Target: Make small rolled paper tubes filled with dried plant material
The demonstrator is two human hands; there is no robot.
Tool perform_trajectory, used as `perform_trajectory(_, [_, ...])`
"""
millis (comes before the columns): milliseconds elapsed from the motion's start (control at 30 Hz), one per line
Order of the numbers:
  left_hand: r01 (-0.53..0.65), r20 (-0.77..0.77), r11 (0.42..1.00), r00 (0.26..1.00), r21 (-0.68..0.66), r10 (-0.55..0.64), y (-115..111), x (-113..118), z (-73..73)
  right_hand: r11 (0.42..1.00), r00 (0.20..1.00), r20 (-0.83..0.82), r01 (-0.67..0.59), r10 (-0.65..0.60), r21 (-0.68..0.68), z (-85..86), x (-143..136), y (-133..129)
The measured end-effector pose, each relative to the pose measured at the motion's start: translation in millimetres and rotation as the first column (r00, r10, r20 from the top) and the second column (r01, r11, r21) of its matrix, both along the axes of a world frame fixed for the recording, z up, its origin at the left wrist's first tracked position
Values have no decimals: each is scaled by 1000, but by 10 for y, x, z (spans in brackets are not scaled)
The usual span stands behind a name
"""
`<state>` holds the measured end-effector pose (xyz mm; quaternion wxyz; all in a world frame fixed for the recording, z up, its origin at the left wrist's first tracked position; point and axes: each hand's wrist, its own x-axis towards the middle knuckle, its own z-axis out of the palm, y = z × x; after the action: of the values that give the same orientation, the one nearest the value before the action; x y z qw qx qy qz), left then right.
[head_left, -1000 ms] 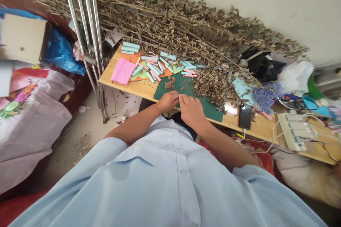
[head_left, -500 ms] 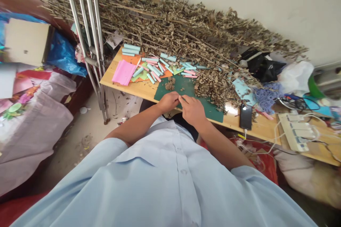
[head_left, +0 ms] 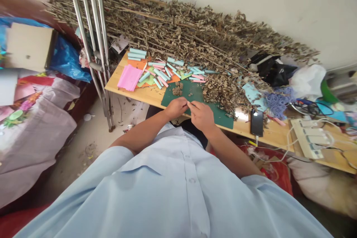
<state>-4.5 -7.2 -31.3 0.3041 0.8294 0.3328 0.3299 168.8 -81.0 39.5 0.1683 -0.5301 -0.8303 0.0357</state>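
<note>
My left hand [head_left: 176, 108] and my right hand [head_left: 202, 116] meet fingertip to fingertip over the front edge of a green mat [head_left: 223, 118]. Both are closed in a pinch around something too small and hidden to make out. Just beyond them on the mat lies a small clump of crumbled dry leaf [head_left: 177, 89]. A larger heap of dry leaves [head_left: 223, 91] covers the mat's right part. Behind the mat several blue and pink paper rolls [head_left: 161, 73] are scattered over orange and green sheets. A pink paper stack [head_left: 129, 77] sits to their left.
Long dried plant stalks [head_left: 173, 26] lie along the wall. Metal crutches [head_left: 96, 26] lean at the table's left end. To the right are a phone [head_left: 257, 122] on a cable, purple yarn [head_left: 279, 99] and a power strip [head_left: 307, 138].
My right hand's fingers have shifted slightly at the meeting point. Both hands otherwise stay in the same place.
</note>
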Motion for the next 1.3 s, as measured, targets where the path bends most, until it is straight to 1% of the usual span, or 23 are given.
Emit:
perform_trajectory(67, [4,11,1000,1000,7,-4,-4,0,4,1000,999,51,11,-11,-11,4,-20,-1])
perform_trajectory(100, [4,17,1000,1000,9,-4,-6,0,7,1000,999,35,9,-8,-15,6,-24,9])
perform_trajectory(133, [5,21,1000,1000,8,-5,-8,-1,10,1000,1000,-14,7,-7,-13,5,-22,26])
perform_trajectory(200, [9,28,1000,1000,-2,-9,-10,-2,15,999,982,-184,47,-45,6,-15,2,72])
perform_trajectory(233, [13,32,1000,999,-7,-13,-11,-2,16,995,954,-285,95,-88,11,-36,22,97])
perform_trajectory(300, [19,39,1000,999,-16,-19,-11,-2,19,979,868,-458,204,-191,-23,-99,67,137])
perform_trajectory(367, [15,30,1000,999,-24,-15,-9,-2,27,964,795,-548,247,-260,-97,-178,107,155])
perform_trajectory(500, [0,-11,998,1000,-56,-1,-10,-7,61,952,731,-609,225,-307,-209,-324,134,128])
perform_trajectory(633, [-4,-18,998,1000,-66,2,-12,-15,87,939,683,-646,220,-341,-263,-379,112,103])
perform_trajectory(700, [-1,-21,997,1000,-71,0,-9,-20,91,941,683,-649,208,-336,-268,-369,99,110])
perform_trajectory(800, [17,-23,998,1000,-63,-19,1,-26,83,959,702,-658,145,-274,-245,-328,75,140])
perform_trajectory(900, [27,-57,999,998,-47,-29,13,-19,64,978,755,-631,72,-181,-194,-285,44,182])
perform_trajectory(1000, [19,-92,999,995,-47,-24,17,-6,56,993,807,-583,32,-93,-114,-259,13,221])
perform_trajectory(1067, [12,-89,998,996,-55,-17,14,-5,64,997,809,-584,25,-66,-78,-249,4,239])
perform_trajectory(1100, [10,-81,998,997,-65,-16,12,-7,70,996,801,-595,36,-75,-76,-246,6,246])
perform_trajectory(1167, [0,-40,994,999,-110,-4,9,-14,79,988,751,-643,101,-151,-114,-246,25,258])
perform_trajectory(1200, [-11,-5,989,1000,-145,10,8,-17,78,975,700,-680,148,-220,-163,-250,42,264])
perform_trajectory(1233, [-25,36,982,999,-188,33,7,-20,73,953,622,-723,194,-301,-231,-255,61,269])
perform_trajectory(1267, [-41,80,971,995,-236,61,5,-19,65,923,515,-767,226,-384,-310,-261,83,274])
perform_trajectory(1300, [-58,123,956,988,-286,96,1,-17,55,889,386,-801,235,-457,-394,-267,104,276])
